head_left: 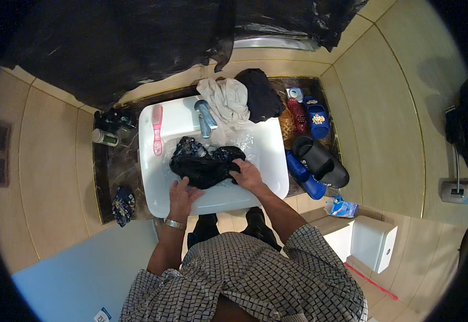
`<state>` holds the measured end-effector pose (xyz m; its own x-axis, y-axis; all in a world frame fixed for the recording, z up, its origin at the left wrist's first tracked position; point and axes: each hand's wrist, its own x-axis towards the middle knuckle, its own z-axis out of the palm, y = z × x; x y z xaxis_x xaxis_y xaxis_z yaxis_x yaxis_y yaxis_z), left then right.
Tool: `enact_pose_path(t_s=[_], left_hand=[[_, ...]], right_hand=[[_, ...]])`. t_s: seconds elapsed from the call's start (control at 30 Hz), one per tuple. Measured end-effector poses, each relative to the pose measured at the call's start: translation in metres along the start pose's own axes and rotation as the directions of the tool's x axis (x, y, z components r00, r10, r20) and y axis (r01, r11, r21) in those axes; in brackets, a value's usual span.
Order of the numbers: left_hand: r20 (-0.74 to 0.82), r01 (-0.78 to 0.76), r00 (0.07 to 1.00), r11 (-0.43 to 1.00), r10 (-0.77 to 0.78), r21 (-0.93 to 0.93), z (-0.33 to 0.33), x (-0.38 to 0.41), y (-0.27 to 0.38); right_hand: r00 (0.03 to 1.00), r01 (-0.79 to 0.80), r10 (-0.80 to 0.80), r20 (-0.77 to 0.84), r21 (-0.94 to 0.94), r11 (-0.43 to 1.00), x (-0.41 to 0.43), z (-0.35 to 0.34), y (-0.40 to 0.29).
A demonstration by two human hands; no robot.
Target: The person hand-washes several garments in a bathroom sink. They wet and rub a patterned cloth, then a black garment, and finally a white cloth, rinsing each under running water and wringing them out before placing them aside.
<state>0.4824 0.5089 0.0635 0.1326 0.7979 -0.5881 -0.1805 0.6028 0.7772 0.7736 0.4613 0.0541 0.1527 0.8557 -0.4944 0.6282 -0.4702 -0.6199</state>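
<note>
A bunched, wet-looking black cloth [201, 169] lies in the bowl of the white washbasin [214, 204]; shiny parts of it could be plastic. My right hand [247, 175] has its fingers and thumb closed around the cloth's right end. At the near left edge of the bundle, my left hand [181, 198] has its fingers spread and touches or nearly touches it. Clear plastic sheeting [248, 145] spreads beneath and behind the cloth. Behind it stands the chrome faucet [206, 118]. A pink foot file or brush [157, 131] rests on the basin's left rim.
Whitish cloth [226, 98] and a black bundle [260, 96] are heaped at the back. Right of the basin lie a black slide sandal [320, 161], a blue sandal [304, 175] and other footwear. On the left are a white container [105, 137] and a patterned cloth [123, 205]. A toilet tank [373, 243] stands lower right.
</note>
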Motion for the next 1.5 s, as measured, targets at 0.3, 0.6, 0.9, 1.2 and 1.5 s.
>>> enact_pose_path(t_s=[0.3, 0.6, 0.9, 1.2, 1.5], left_hand=[[0.049, 0.249, 0.968, 0.949, -0.244, -0.192, 0.028, -0.029, 0.027], [0.05, 0.269, 0.963, 0.947, -0.264, -0.175, 0.015, -0.019, 0.019], [0.062, 0.282, 0.959, 0.927, -0.275, -0.246, 0.013, -0.021, 0.017], [0.168, 0.354, 0.932, 0.903, -0.321, -0.243, -0.005, -0.009, 0.007], [0.215, 0.486, 0.874, 0.783, -0.436, -0.388, 0.031, -0.037, 0.03]], right_hand=[[0.882, 0.128, -0.324, -0.343, -0.487, 0.864, -0.027, -0.002, -0.067], [0.808, 0.191, -0.349, -0.475, -0.35, 0.917, -0.016, -0.024, -0.097], [0.988, 0.13, -0.101, 0.114, -0.284, 0.95, -0.004, 0.04, -0.084], [0.905, 0.38, -0.349, 0.244, -0.092, 0.92, -0.011, -0.007, -0.092], [0.757, 0.654, -0.631, -0.171, 0.183, 0.734, -0.064, -0.075, -0.146]])
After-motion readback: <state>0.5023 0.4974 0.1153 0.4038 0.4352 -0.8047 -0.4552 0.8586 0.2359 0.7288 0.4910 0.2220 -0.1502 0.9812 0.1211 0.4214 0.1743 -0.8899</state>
